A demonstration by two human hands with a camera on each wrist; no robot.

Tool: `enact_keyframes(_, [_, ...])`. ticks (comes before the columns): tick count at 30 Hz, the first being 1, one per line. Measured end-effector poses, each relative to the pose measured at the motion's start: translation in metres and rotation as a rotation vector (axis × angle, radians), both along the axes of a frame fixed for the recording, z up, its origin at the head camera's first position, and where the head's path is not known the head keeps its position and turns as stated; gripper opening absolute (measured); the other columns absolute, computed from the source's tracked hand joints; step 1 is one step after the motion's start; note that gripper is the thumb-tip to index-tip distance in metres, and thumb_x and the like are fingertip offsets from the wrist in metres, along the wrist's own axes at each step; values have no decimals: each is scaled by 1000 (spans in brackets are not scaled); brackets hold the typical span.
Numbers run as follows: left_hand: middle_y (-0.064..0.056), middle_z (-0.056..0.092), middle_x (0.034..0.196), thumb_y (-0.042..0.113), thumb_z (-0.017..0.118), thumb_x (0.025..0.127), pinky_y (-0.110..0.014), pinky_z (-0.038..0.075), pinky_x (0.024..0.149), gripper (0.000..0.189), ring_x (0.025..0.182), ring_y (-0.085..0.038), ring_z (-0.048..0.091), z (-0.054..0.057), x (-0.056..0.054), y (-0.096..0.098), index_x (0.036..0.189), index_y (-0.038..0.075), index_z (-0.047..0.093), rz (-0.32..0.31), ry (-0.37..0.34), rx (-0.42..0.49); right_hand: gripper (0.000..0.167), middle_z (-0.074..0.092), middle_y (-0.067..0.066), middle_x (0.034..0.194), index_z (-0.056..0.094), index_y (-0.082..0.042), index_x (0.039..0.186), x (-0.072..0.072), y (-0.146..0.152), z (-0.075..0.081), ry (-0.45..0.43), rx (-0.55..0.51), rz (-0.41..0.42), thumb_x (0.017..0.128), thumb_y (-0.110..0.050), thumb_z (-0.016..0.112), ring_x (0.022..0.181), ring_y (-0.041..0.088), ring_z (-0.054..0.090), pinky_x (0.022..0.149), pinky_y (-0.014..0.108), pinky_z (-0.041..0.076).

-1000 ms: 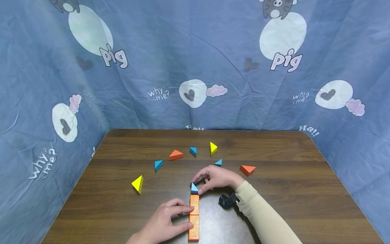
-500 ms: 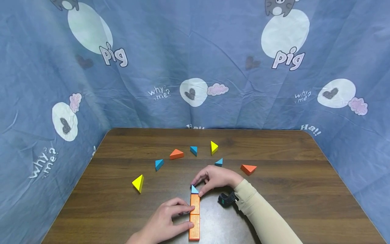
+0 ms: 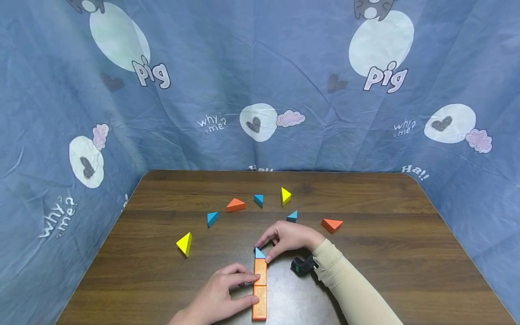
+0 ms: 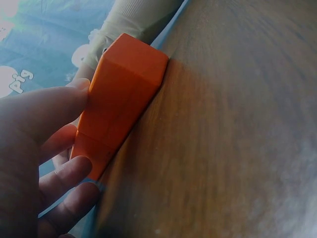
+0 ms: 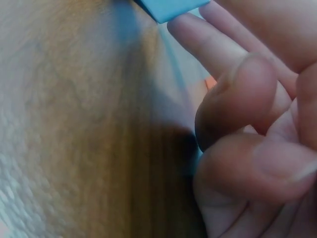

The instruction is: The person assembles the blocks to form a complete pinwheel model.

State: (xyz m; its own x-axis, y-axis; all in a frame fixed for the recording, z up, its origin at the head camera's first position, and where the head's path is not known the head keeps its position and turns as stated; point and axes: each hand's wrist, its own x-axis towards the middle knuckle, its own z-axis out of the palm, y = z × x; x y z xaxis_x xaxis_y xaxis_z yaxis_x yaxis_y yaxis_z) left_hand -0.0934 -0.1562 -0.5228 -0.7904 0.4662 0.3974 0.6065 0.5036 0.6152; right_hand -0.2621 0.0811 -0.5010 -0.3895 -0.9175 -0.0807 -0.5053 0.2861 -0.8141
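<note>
In the head view, two orange rectangular blocks lie end to end: a near block (image 3: 259, 307) and a far block (image 3: 260, 266). My left hand (image 3: 221, 291) rests its fingertip on the far block and its thumb on the near one, all from the left side. The left wrist view shows that thumb and several fingers against one side of the orange block (image 4: 116, 94). At the far end of the row, my right hand (image 3: 290, 237) pinches a small blue triangular block (image 3: 259, 253) between thumb and finger. Part of that blue block (image 5: 173, 7) appears atop the right wrist view.
Loose triangular blocks lie around: yellow ones (image 3: 184, 244) (image 3: 285, 197), orange ones (image 3: 235, 205) (image 3: 331, 225), and blue ones (image 3: 212, 219) (image 3: 258, 200) (image 3: 292, 217). A black wrist device (image 3: 301, 266) sits by the right cuff. A printed blue curtain (image 3: 183, 113) surrounds the wooden table (image 3: 386, 266).
The pinched blue triangular block shows less of its near side now and sits flush with the end of the orange row. Both hands have hardly moved; the head view shifted slightly.
</note>
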Motion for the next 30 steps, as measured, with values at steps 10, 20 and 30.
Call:
enact_keyframes(10, [22, 57, 107, 46, 76, 85, -24, 48, 80, 37, 95, 0, 56, -1, 1, 0, 119, 30, 72, 9, -26, -4, 45, 70, -20, 102, 71, -25, 122, 1, 1, -2, 14, 6, 9, 81, -40, 81, 51, 1, 38, 49, 19, 33])
enact_keyframes(20, [24, 56, 106, 49, 74, 86, -26, 49, 81, 37, 95, 0, 56, 0, 1, -2, 119, 33, 72, 25, -91, -26, 38, 72, -16, 98, 71, -23, 124, 2, 4, -3, -15, -28, -14, 89, -39, 74, 52, 3, 44, 51, 21, 38])
enact_keyframes(30, [24, 56, 106, 50, 74, 86, -27, 49, 82, 37, 96, 0, 55, 2, 1, -2, 119, 33, 72, 34, -113, -38, 32, 71, -17, 103, 73, -23, 120, 3, 4, -5, -15, -44, -14, 90, -35, 73, 60, 2, 50, 54, 21, 40])
